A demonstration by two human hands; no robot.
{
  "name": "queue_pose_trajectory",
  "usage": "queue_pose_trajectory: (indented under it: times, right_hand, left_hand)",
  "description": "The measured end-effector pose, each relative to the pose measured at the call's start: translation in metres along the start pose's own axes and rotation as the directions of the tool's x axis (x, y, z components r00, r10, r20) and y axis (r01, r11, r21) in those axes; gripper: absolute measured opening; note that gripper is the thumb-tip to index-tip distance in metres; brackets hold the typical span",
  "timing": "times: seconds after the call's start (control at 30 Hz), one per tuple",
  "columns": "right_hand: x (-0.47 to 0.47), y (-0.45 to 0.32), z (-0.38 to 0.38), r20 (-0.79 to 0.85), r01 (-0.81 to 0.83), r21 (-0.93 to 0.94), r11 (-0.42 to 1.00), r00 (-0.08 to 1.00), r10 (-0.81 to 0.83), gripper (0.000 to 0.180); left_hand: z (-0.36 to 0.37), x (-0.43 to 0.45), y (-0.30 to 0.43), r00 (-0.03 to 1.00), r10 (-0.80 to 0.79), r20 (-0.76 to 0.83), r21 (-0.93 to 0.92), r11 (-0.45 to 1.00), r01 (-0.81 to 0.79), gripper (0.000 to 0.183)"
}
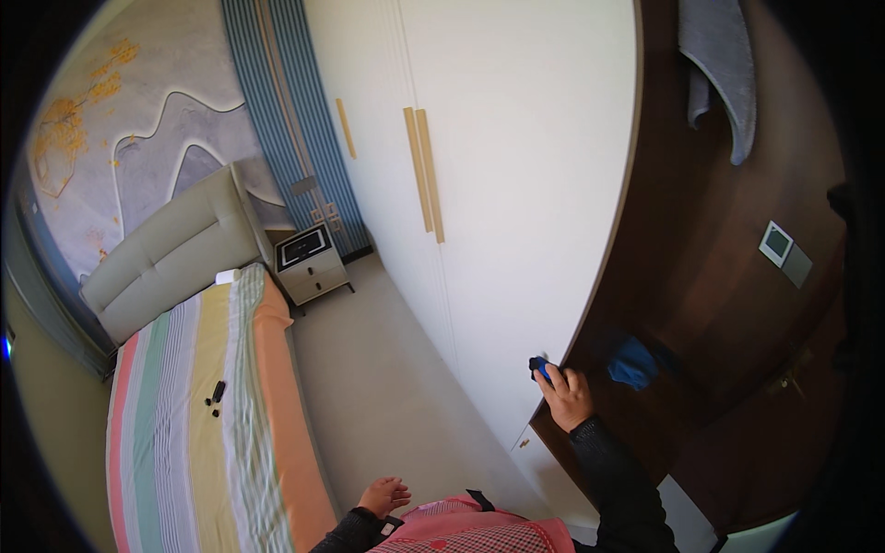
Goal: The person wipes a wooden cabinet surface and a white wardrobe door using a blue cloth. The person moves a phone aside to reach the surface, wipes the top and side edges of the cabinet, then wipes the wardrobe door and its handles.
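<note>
My right hand holds a small blue and black object against the lower part of the white wardrobe door, near its curved right edge. What kind of object it is cannot be told. Low in the view, my left hand hangs beside the pink checked apron, fingers spread and nothing in them. Long gold handles run along the wardrobe doors, well above my right hand. A blue cloth-like thing lies to the right of that hand.
At the left stands a bed with a striped cover, several small black items on it. A two-drawer nightstand stands by the headboard. Grey floor lies between bed and wardrobe. A grey towel hangs at the upper right.
</note>
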State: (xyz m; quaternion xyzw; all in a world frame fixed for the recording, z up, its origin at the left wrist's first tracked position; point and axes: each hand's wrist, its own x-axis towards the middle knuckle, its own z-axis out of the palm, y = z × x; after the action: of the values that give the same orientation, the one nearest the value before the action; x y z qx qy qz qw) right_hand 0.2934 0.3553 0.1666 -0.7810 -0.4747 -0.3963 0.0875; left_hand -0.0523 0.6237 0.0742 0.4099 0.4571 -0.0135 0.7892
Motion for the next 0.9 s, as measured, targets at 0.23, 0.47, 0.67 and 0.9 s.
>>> queue_pose_trajectory:
  times: [0.23, 0.47, 0.67, 0.9]
  right_hand:
    - [-0.036, -0.005, 0.031, 0.137, 0.039, 0.069, 0.997, 0.989, -0.048, 0.031]
    - [-0.066, -0.012, 0.059, 0.192, 0.057, 0.119, 0.991, 0.978, -0.079, 0.025]
    - [-0.099, -0.023, 0.094, 0.302, 0.042, 0.098, 0.994, 0.951, -0.070, 0.016]
    - [-0.101, -0.044, 0.123, 0.877, -0.418, 0.220, 0.882, 0.481, 0.009, 0.024]
  left_hand:
    - [-0.018, -0.014, -0.011, 0.997, 0.012, -0.074, -0.104, 0.994, -0.020, 0.033]
    - [-0.027, -0.020, -0.020, 0.991, 0.044, -0.124, -0.134, 0.989, -0.060, 0.031]
    - [-0.034, -0.025, -0.026, 0.990, 0.054, -0.128, -0.169, 0.983, -0.076, 0.032]
    - [-0.035, -0.030, -0.032, 0.990, 0.065, -0.123, -0.237, 0.967, -0.093, 0.031]
